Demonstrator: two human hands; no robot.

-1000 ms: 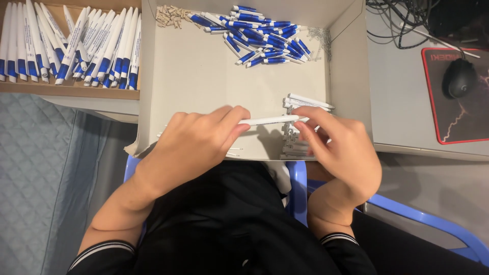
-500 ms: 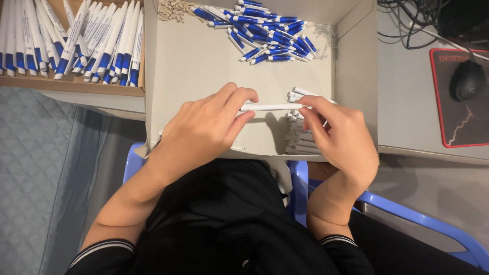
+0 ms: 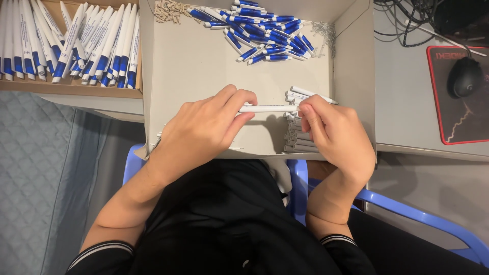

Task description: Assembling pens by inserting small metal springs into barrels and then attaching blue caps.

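White plastic is what you have between your hands: a slim white pen barrel (image 3: pixel 267 108) lies level across the near half of the shallow cardboard tray (image 3: pixel 204 66), held at both ends. Your left hand (image 3: pixel 206 130) has its thumb and first fingers pinched shut on the barrel's left end, the rest of the hand resting low over the tray's near edge. Your right hand (image 3: pixel 336 135) closes its fingertips (image 3: pixel 305 109) on the barrel's right end, so both grips are clamped on the same piece. Just beside and under your right hand, against the tray's near right corner, sits a stack of white barrels (image 3: pixel 298 137), with a few more poking out above your fingers. Farther back, along the tray's far edge, lies a loose heap of blue pen parts (image 3: pixel 265 30), a small scatter of tan bits (image 3: pixel 170 10) in the far left corner and a cluster of thin metal springs (image 3: pixel 326 35) toward the far right. Left of the tray, a wooden box holds finished blue-and-white pens (image 3: pixel 71 43) in rows. Off to the right, on the desk, a black mouse (image 3: pixel 464 76) rests on a red-edged mouse pad (image 3: pixel 458 127).
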